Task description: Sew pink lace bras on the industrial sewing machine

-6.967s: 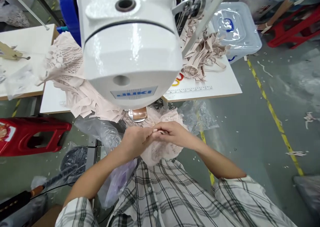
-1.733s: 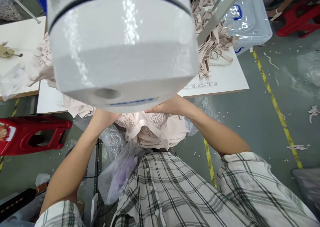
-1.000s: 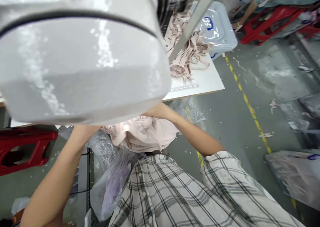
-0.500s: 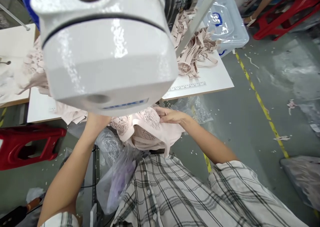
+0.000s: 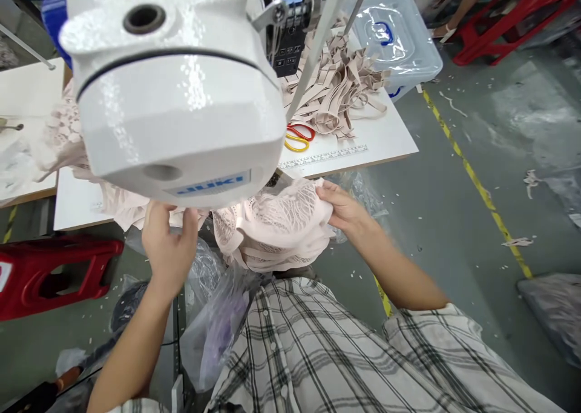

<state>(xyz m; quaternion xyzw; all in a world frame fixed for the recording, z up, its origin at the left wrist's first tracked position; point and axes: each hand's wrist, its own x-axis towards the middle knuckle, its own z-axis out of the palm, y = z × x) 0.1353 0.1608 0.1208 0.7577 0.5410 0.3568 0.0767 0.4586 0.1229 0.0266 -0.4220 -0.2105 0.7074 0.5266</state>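
Observation:
A white sewing machine head fills the upper left and hides the needle area. Just below it lies a bundle of pale pink lace garment pieces. My right hand grips the right edge of that bundle. My left hand is raised under the machine's left side, its fingertips on pink fabric that hangs off the table edge; the machine hides what the fingers close on.
The white table carries a heap of beige straps, red and yellow scissors and a printed ruler. A clear lidded box stands behind. A red stool sits at left, plastic bags at my lap.
Both hands have drawn back out from under the machine. The right hand pulled the lace bundle toward me and to the right; the left hand dropped into view on the left.

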